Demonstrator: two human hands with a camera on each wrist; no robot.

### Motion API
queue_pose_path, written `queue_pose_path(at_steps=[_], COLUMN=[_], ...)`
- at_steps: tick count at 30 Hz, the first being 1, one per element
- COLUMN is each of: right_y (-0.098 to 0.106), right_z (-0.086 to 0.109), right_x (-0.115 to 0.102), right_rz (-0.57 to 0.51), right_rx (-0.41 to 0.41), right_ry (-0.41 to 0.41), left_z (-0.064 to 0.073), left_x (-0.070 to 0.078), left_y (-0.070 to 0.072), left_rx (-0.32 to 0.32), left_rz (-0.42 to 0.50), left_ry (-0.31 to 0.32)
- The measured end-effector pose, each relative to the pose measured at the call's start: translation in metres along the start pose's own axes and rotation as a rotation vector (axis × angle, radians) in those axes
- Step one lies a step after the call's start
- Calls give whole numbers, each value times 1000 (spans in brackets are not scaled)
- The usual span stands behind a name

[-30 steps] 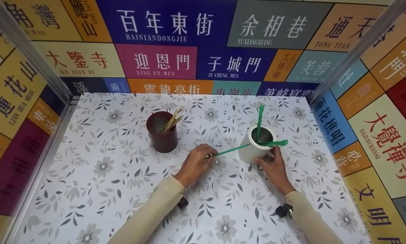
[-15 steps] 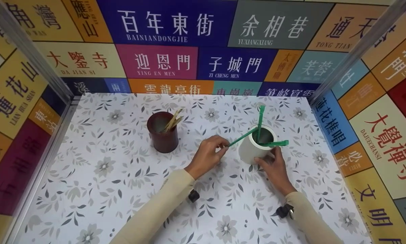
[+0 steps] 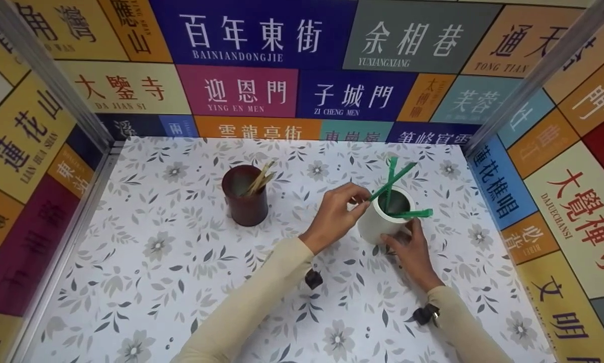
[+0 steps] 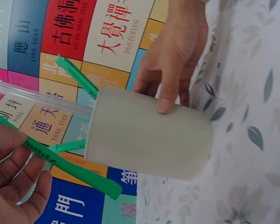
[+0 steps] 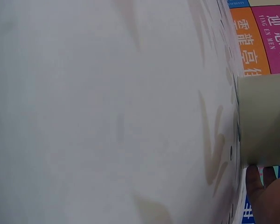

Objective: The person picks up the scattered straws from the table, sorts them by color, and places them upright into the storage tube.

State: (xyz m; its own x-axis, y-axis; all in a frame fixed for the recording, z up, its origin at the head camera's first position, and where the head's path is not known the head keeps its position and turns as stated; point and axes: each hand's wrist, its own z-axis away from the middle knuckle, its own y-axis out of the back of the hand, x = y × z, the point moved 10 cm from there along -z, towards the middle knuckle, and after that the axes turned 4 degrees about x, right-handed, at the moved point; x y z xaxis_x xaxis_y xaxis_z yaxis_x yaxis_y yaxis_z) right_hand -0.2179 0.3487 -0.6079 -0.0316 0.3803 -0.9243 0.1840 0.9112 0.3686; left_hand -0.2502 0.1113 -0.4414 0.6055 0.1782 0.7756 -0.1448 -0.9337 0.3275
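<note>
Pinched in my left hand point(image 3: 336, 214) is a slim green wrapped stick point(image 4: 81, 173) with small dark print. It slants up and right across the mouth of a white cylindrical cup point(image 3: 374, 228). Two more green wrapped sticks stand in that cup, one upright point(image 3: 390, 168) and one leaning right over the rim point(image 3: 418, 213). My right hand point(image 3: 411, 252) holds the cup low on its near right side, thumb and fingers round the wall. In the right wrist view, the cup point(image 5: 262, 121) shows only partly, with fingertips point(image 5: 253, 177) against it.
Left of the white cup stands a dark red-brown cup point(image 3: 245, 204) with several thin tan sticks point(image 3: 261, 180) leaning right. A white floral cloth point(image 3: 181, 282) covers the table. Printed panels point(image 3: 251, 35) wall in the back and sides, with metal corner posts.
My left hand has moved right and up with the green wrapped stick, from beside the white cup to its rim. The stick now tilts upward. The right hand keeps its hold.
</note>
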Motion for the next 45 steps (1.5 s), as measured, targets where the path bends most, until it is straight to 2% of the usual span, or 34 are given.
queue_pose_path(at_steps=[7,15,20,27,36,40,45], right_y=[2,0,-1,0,2,0,-1], right_z=[1,2,2,3,2,5,10], right_x=[4,5,3,5,3,-10,-25], right_rz=[29,0,-32,-25,-38,-54,-47], right_rx=[-10,-19,-19,-27,-16,-9,-4], right_ry=[-2,2,-16,-22,-10,-20,-12], left_z=[-15,-27,-31,-31,-40,-38,-30], left_x=[15,23,23,12,5,-9,-25], left_y=[-9,-19,-27,-40,-45,-52,-60], left_rx=[8,45,64,63,105,105,120], left_rz=[49,82,114,154,170,199,237], left_ry=[-31,-52,-59,-18,-4,43,99])
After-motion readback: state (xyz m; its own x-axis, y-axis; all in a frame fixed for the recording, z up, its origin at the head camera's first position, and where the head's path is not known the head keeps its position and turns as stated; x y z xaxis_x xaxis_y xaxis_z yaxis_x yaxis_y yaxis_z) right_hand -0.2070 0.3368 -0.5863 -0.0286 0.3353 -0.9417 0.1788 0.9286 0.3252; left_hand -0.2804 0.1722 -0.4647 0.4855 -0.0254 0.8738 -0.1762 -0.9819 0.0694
